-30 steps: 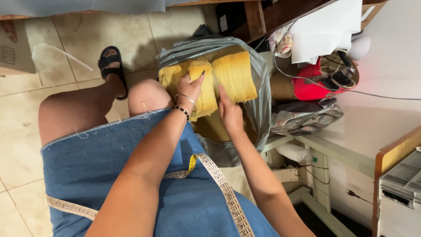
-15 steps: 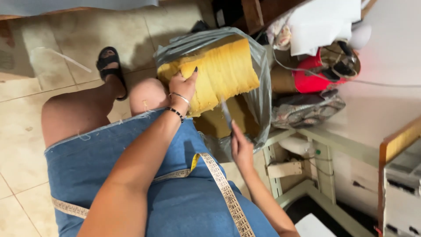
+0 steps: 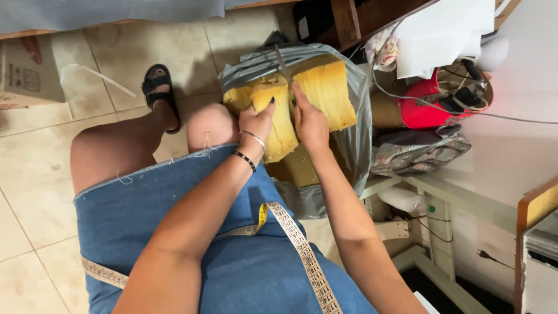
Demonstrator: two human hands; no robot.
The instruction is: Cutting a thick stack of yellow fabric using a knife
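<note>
A yellow foam-like bundle [image 3: 328, 93] sits in a grey plastic bag [image 3: 356, 148] in front of my knees. It shows as two thick halves with a gap between them. My left hand [image 3: 257, 125], wearing bracelets, presses on the left half. My right hand [image 3: 311, 121] is closed on a pair of scissors [image 3: 283, 64], whose blades point away from me into the gap. A yellow measuring tape [image 3: 302, 256] lies across my blue denim lap.
A cardboard box [image 3: 26, 72] stands on the tiled floor at far left. My sandalled foot [image 3: 157, 87] rests beside the bag. To the right are a red object with cables [image 3: 418, 110], patterned cloth [image 3: 421, 154] and a white table [image 3: 511, 163].
My right hand rose from beside the bag to the top of the bundle, bringing the scissors into the gap. The left hand stayed on the bundle.
</note>
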